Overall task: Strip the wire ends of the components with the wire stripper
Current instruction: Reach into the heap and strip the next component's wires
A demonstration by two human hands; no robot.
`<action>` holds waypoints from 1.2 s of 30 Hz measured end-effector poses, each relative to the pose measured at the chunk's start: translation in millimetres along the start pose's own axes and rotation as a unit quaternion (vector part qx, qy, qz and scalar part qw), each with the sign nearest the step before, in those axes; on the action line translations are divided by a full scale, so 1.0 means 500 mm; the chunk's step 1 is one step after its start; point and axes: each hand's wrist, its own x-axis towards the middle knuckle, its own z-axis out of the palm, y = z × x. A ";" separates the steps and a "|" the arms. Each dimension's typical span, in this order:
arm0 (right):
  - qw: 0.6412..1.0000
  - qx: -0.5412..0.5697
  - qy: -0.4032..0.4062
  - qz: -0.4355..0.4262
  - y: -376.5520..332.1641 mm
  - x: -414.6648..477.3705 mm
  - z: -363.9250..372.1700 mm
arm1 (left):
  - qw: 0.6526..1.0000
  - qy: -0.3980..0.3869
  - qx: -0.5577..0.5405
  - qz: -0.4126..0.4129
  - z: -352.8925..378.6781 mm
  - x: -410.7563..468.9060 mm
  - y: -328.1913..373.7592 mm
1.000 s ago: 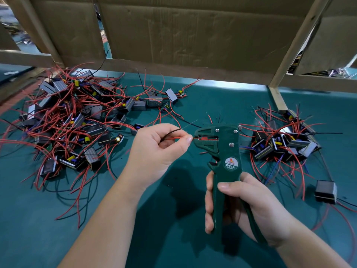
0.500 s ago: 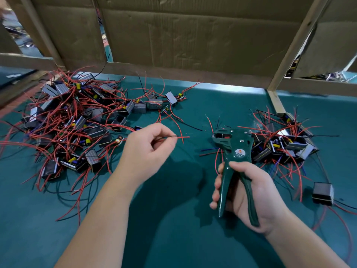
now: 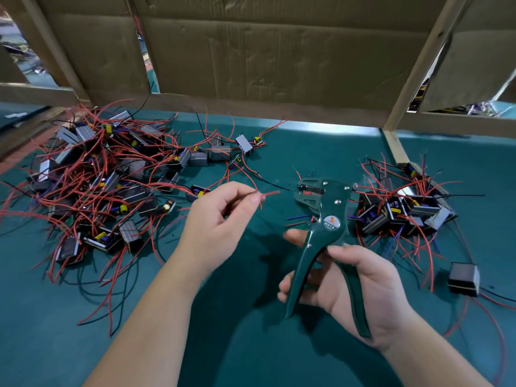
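Over the teal mat (image 3: 321, 146) before cardboard walls (image 3: 265, 51), left fingers (image 3: 250, 201) pinch a red wire (image 3: 269, 194), right fingers (image 3: 352, 251) grip the wire stripper (image 3: 332, 208).

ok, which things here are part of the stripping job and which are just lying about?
In the job: left hand pinching a red wire; right hand gripping the wire stripper; left pile of components; right pile of components.
Just there: cardboard panels; wooden frame; green mat.
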 end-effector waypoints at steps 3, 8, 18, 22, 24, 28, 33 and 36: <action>0.999 -0.006 -0.028 -0.022 0.005 -0.001 0.004 | 0.943 0.011 -0.314 -0.112 0.017 0.003 0.023; 0.996 -0.058 -0.070 -0.016 0.003 0.001 0.015 | 0.811 -0.037 -0.536 -0.232 0.036 -0.011 0.042; 0.973 -0.134 0.126 -0.136 -0.051 -0.005 -0.022 | 0.799 -0.076 -0.529 -0.273 0.044 -0.005 0.025; 0.955 -0.149 0.186 -0.177 -0.094 -0.020 -0.052 | 0.890 0.018 -0.395 -0.225 0.047 0.006 0.015; 0.953 -0.143 0.185 -0.195 -0.102 -0.028 -0.058 | 0.934 0.038 -0.300 -0.191 0.052 0.004 0.007; 0.944 -0.150 0.170 -0.239 -0.100 -0.035 -0.058 | 0.966 -0.012 -0.204 -0.156 0.072 -0.015 -0.004; 0.954 -0.122 0.143 -0.232 -0.088 -0.034 -0.048 | 0.964 -0.105 -0.128 -0.210 0.117 0.006 0.014; 0.965 -0.111 0.130 -0.201 -0.077 -0.029 -0.047 | 0.949 -0.152 -0.082 -0.265 0.157 0.039 0.034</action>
